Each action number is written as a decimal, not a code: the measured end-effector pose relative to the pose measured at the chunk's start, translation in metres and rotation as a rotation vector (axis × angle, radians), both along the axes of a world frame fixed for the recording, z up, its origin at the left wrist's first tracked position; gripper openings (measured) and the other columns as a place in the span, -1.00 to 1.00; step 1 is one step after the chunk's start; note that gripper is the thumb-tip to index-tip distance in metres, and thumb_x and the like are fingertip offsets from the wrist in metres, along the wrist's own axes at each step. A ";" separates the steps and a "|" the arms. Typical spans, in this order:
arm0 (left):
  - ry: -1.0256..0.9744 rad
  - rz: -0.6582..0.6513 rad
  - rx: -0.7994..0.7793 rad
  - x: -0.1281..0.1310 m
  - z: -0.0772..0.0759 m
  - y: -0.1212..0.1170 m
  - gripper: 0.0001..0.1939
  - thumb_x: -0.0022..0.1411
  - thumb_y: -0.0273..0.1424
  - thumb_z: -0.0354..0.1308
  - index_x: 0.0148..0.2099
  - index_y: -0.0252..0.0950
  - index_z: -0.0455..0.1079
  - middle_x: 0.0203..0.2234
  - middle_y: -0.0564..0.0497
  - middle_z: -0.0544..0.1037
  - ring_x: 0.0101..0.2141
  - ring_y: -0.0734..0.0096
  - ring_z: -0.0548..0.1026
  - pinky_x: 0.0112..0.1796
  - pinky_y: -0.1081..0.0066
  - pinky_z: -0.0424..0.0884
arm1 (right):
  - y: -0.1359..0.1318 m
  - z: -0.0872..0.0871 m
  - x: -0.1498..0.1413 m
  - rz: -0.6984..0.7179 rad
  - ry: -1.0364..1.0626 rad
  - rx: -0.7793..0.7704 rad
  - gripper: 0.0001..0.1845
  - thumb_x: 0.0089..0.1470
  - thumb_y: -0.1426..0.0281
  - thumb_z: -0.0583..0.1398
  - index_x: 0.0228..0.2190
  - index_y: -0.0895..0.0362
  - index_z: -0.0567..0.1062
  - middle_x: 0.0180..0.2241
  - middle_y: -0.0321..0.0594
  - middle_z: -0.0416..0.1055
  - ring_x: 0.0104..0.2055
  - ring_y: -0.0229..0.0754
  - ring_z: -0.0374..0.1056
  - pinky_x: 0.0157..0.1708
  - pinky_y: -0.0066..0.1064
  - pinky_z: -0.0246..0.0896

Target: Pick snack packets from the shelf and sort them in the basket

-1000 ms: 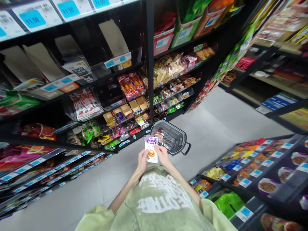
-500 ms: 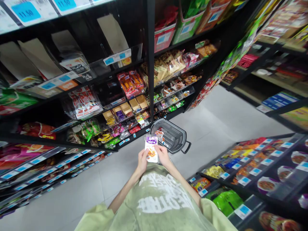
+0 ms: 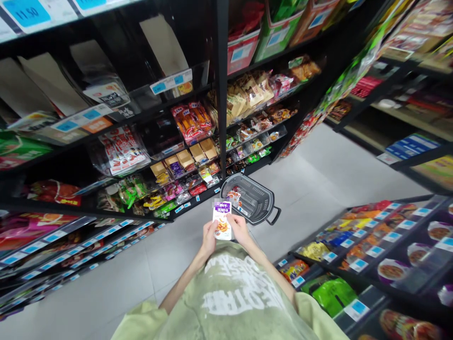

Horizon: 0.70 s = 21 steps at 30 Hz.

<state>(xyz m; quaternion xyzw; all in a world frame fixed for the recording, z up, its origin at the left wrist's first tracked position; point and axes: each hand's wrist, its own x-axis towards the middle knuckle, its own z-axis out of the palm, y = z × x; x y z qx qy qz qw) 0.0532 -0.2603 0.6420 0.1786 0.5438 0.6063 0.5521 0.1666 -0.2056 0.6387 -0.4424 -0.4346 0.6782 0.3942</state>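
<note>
A small white snack packet [image 3: 222,220] with a purple top and orange picture is held upright in front of my chest. My left hand [image 3: 208,237] grips its left edge and my right hand [image 3: 239,228] grips its right edge, fingers closed on it. Just beyond the packet, a dark grey shopping basket [image 3: 260,207] stands on the light floor with a few packets inside it.
Black shelving [image 3: 219,94] full of snack packets and blue price tags runs along the left and ahead. Lower display racks [image 3: 371,245] of packaged food stand at the right. A grey tiled aisle [image 3: 318,179] runs between them past the basket.
The view has tilted slightly downward. Both hands and the packet stay where they were.
</note>
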 end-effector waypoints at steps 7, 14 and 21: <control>-0.047 0.012 -0.003 0.000 0.000 0.002 -0.50 0.05 -0.02 0.21 -0.33 -0.45 0.48 -0.46 -0.12 0.59 -0.47 0.27 0.51 -0.39 0.38 0.37 | 0.003 0.000 -0.002 0.011 0.027 -0.026 -0.49 0.00 0.00 0.18 -0.64 0.19 0.45 -0.64 -0.28 0.35 -0.57 -0.25 0.19 -0.55 -0.45 0.11; -0.024 -0.005 0.006 0.000 0.003 0.006 -0.50 0.05 -0.01 0.21 -0.36 -0.44 0.48 -0.46 -0.13 0.59 -0.47 0.27 0.51 -0.41 0.39 0.36 | 0.007 0.000 -0.002 0.000 -0.004 0.016 -0.48 0.01 0.01 0.18 -0.67 0.19 0.44 -0.67 -0.29 0.32 -0.60 -0.27 0.14 -0.59 -0.46 0.05; 0.044 -0.003 0.037 -0.001 0.001 0.008 -0.58 0.05 -0.08 0.24 -0.44 -0.41 0.46 -0.55 -0.04 0.55 -0.54 0.37 0.44 -0.46 0.43 0.31 | 0.007 -0.002 -0.001 -0.014 -0.030 -0.012 -0.47 -0.02 -0.02 0.18 -0.67 0.18 0.43 -0.67 -0.27 0.31 -0.58 -0.25 0.14 -0.59 -0.45 0.06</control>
